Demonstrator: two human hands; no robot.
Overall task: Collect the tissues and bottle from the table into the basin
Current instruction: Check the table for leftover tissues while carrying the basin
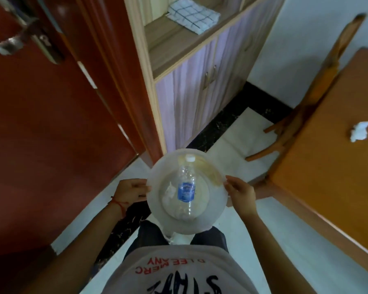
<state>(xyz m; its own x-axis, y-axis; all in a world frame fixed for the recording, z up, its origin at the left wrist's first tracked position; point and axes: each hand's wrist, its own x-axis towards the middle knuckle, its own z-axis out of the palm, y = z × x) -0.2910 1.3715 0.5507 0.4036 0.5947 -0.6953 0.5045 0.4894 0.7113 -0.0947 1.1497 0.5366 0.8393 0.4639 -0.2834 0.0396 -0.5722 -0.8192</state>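
The clear plastic bottle (186,185) lies inside the translucent basin (216,205), its long axis running near to far, white cap at the far end against the basin's far wall and its base at the near side. A blue label wraps its middle; the print on it is too small to read. A crumpled white tissue (169,193) sits in the basin touching the bottle's left side. The left hand (130,190) has its grip closed on the basin's left rim, fingers curled over the edge, and the right hand (240,193) pinches the right rim the same way, so the basin is carried above the floor (289,236) in front of the person's legs. Another crumpled tissue (359,131) lies on the wooden desk (327,177) at the right, well apart from the basin. The grey shirt (179,270) at the near edge carries red letters, seen upside down and only partly legible. A checked cloth (192,15) rests on a far shelf (168,39).
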